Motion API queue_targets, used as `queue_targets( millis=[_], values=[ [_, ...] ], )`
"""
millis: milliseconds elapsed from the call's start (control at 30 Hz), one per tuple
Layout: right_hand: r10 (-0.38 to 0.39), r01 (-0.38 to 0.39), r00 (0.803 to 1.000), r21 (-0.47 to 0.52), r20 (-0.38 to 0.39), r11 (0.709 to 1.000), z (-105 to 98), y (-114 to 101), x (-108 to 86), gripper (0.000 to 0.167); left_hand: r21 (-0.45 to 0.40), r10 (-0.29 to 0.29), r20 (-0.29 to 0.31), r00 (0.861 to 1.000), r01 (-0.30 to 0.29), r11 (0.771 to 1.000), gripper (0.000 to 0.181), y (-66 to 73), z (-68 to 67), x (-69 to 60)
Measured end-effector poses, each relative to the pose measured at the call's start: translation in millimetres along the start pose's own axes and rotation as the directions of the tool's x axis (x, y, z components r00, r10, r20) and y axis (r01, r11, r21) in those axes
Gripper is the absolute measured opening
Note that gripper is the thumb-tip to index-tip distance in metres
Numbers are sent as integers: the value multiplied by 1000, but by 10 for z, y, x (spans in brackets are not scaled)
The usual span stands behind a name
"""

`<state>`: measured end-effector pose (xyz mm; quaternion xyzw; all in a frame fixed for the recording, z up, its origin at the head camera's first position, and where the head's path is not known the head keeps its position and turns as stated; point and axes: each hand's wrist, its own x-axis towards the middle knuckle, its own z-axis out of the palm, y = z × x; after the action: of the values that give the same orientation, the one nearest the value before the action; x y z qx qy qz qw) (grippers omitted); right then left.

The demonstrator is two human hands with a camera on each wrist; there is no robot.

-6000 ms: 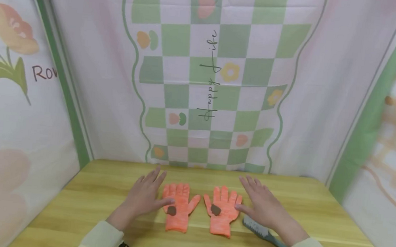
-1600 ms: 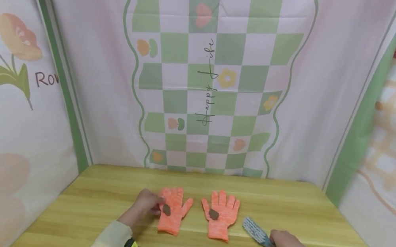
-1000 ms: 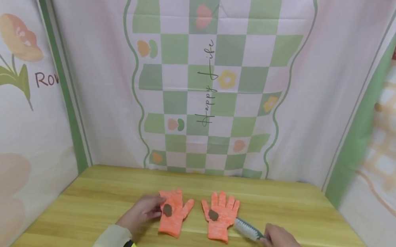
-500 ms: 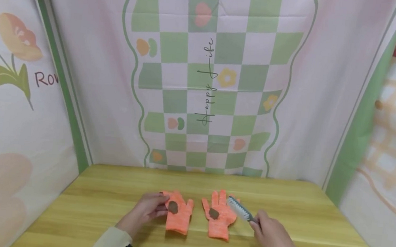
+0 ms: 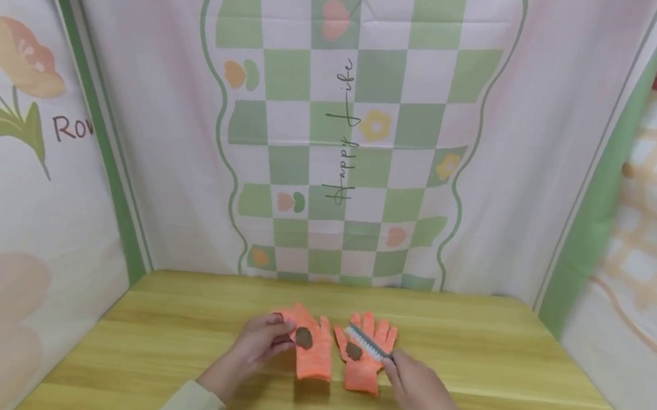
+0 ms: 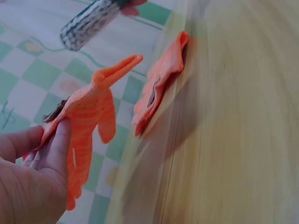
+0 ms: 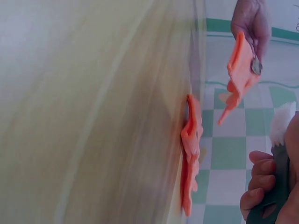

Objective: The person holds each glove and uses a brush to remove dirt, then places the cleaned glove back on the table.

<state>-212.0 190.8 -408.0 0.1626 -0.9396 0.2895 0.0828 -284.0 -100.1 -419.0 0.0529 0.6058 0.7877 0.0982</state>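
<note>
An orange knit glove (image 5: 314, 355) with a dark brown patch hangs above the table, pinched at its side between the thumb and fingers of my left hand (image 5: 260, 344). In the left wrist view that glove (image 6: 84, 121) dangles with its fingers downward. My right hand (image 5: 420, 389) grips the dark green handle of a scrub brush (image 5: 367, 342) with pale bristles. In the head view the brush overlaps a second orange glove (image 5: 362, 376), which lies flat on the table with its own brown patch. The right wrist view shows the brush (image 7: 281, 126) apart from both gloves.
The wooden table (image 5: 174, 322) runs back to a checkered green and white curtain (image 5: 344, 167). Printed cloth walls (image 5: 18, 215) stand at both sides.
My right hand has taken up the brush and carried it left over the flat glove. My left hand has lifted the other glove off the table and moved it right.
</note>
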Motion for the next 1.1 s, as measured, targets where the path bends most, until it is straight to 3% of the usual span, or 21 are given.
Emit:
queue_targets(
  millis=[167, 367, 867, 1100],
  values=[
    [-65, 64, 996, -12, -66, 998, 76, -116, -7, 21, -5, 43, 15, 999, -43, 999, 25, 36, 96, -43],
    [-90, 89, 993, -19, -74, 996, 127, -190, 3, 20, -22, 108, 23, 994, -107, 994, 37, 64, 203, -76],
    [-176, 164, 981, -131, -80, 978, 177, -290, 34, 25, -52, 133, 30, 991, -131, 990, 31, 102, 346, -112],
    [-228, 200, 968, -218, -109, 955, 207, -270, 32, 27, -70, 126, 22, 992, -124, 990, 23, 81, 355, -110]
  ],
)
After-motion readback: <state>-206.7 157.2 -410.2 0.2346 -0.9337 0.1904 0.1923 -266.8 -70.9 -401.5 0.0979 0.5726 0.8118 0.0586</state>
